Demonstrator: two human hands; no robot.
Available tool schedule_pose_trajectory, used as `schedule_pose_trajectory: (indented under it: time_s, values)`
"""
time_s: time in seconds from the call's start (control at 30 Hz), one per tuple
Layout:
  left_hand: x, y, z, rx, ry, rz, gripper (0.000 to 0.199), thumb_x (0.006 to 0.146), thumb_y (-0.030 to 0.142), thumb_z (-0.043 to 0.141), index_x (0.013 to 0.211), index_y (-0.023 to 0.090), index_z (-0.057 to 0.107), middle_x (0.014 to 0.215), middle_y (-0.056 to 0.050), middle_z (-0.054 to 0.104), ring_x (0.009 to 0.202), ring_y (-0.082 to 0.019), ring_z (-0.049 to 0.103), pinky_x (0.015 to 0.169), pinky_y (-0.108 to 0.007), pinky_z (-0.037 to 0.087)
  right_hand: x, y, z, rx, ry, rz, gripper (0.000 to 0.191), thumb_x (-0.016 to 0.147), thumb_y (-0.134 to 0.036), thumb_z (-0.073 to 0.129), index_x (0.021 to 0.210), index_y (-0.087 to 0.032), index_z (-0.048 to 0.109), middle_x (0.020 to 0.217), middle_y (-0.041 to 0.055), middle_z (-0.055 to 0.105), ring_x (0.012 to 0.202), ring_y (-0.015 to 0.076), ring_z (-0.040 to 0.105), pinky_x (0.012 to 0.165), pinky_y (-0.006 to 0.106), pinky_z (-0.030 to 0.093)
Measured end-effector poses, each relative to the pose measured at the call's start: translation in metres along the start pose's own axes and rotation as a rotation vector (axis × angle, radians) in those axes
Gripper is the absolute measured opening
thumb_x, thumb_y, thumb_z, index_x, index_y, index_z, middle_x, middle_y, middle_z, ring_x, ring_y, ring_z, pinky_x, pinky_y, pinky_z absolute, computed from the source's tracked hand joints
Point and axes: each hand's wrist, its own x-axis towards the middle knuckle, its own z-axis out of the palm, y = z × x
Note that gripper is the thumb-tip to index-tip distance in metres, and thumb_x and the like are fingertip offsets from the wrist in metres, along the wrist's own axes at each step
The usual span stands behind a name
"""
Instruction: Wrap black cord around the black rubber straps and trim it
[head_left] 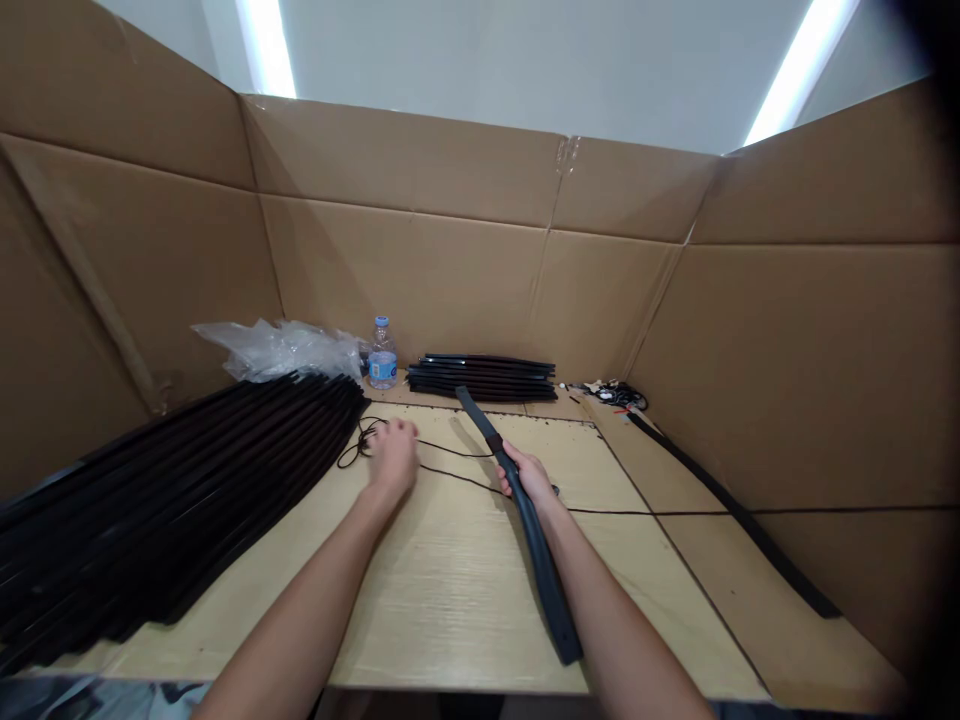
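My right hand [529, 474] is wrapped round a long, slightly curved black piece [541, 555] shaped like a scabbard. The piece lies at a slant, its far end pointing away from me and its broad end near the table's front edge. Just beyond my fingers, a dark brown band [494, 442] circles it. Two runs of thin black cord [457, 474] stretch from there to my left hand [394, 458], whose fingers are curled closed on the cord, slightly blurred. Loose loops of the cord lie left of that hand.
Many similar black pieces [225, 480] lie side by side at left. Another stack [480, 378] lies at the back, beside a water bottle [382, 355] and clear plastic bags [289, 350]. Tangled cords [622, 394] and a black strip [731, 510] are at right. Cardboard walls [420, 260] enclose the table.
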Motion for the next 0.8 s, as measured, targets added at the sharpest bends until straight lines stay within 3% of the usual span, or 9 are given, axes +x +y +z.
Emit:
schedule_pose_trajectory:
  time_s: [0.13,0.2,0.27,0.33,0.53,0.6,0.7,0.8]
  values:
    - [-0.025,0.050,0.026,-0.345,-0.175,0.519,0.019,0.087,0.035,0.055,0.098,0.022,0.062,0.105,-0.007,0.056,0.102,-0.025,0.045,0.090,-0.038,0.033,0.000,0.000,0.000,-0.010,-0.014,0.019,0.040,0.079,-0.050,0.057,0.067,-0.012,0.050,0.048,-0.0011,0.053,0.034,0.0041,0.044,0.035,0.017,0.034]
    - [-0.031,0.061,0.034,-0.368,-0.231,0.594,0.016,0.087,0.035,0.055,0.094,0.022,0.061,0.104,-0.006,0.056,0.101,-0.025,0.044,0.088,-0.038,0.034,-0.001,-0.001,0.000,-0.016,-0.019,0.031,0.041,0.078,-0.050,0.057,0.066,-0.012,0.050,0.047,-0.0009,0.052,0.034,0.0043,0.043,0.035,0.017,0.034]
    - [-0.028,0.057,0.037,-0.317,-0.238,0.553,0.015,0.090,0.031,0.050,0.088,0.020,0.060,0.102,-0.007,0.057,0.099,-0.025,0.045,0.085,-0.038,0.034,-0.002,-0.002,0.001,-0.014,-0.010,0.034,0.041,0.077,-0.050,0.058,0.066,-0.012,0.049,0.047,-0.0015,0.052,0.034,0.0041,0.043,0.034,0.017,0.033]
    - [-0.017,0.042,0.032,-0.219,-0.198,0.426,0.018,0.092,0.027,0.045,0.087,0.017,0.060,0.102,-0.010,0.058,0.098,-0.026,0.045,0.084,-0.039,0.033,-0.002,-0.003,0.001,-0.008,0.003,0.029,0.040,0.078,-0.050,0.058,0.068,-0.013,0.048,0.049,-0.0019,0.053,0.034,0.0036,0.042,0.034,0.016,0.032]
    - [0.014,-0.030,-0.003,0.159,0.051,-0.239,0.030,0.091,0.016,0.033,0.103,0.009,0.060,0.110,-0.020,0.053,0.102,-0.034,0.043,0.078,-0.042,0.033,-0.003,-0.002,0.000,0.002,0.011,0.002,0.040,0.076,-0.051,0.061,0.072,-0.013,0.049,0.049,-0.0028,0.052,0.035,0.0037,0.043,0.034,0.016,0.032]
    - [0.015,-0.038,-0.010,0.199,0.091,-0.328,0.030,0.089,0.013,0.034,0.105,0.008,0.059,0.109,-0.020,0.052,0.102,-0.035,0.043,0.076,-0.041,0.033,-0.002,-0.001,0.000,0.005,0.005,0.002,0.038,0.076,-0.050,0.061,0.074,-0.013,0.050,0.050,-0.0030,0.052,0.035,0.0040,0.043,0.034,0.016,0.032]
    - [0.009,-0.022,-0.006,0.129,0.072,-0.193,0.024,0.088,0.015,0.042,0.102,0.010,0.061,0.109,-0.018,0.052,0.103,-0.033,0.044,0.079,-0.041,0.033,-0.001,0.000,0.000,0.005,-0.007,0.006,0.038,0.076,-0.049,0.060,0.074,-0.013,0.050,0.050,-0.0023,0.052,0.034,0.0042,0.043,0.033,0.017,0.032]
    - [-0.007,0.018,0.009,-0.141,-0.040,0.166,0.018,0.091,0.026,0.047,0.092,0.016,0.062,0.104,-0.012,0.056,0.100,-0.027,0.046,0.085,-0.040,0.033,0.000,0.001,-0.001,0.006,-0.020,0.001,0.039,0.075,-0.050,0.060,0.074,-0.013,0.050,0.051,-0.0020,0.053,0.035,0.0040,0.043,0.034,0.016,0.033]
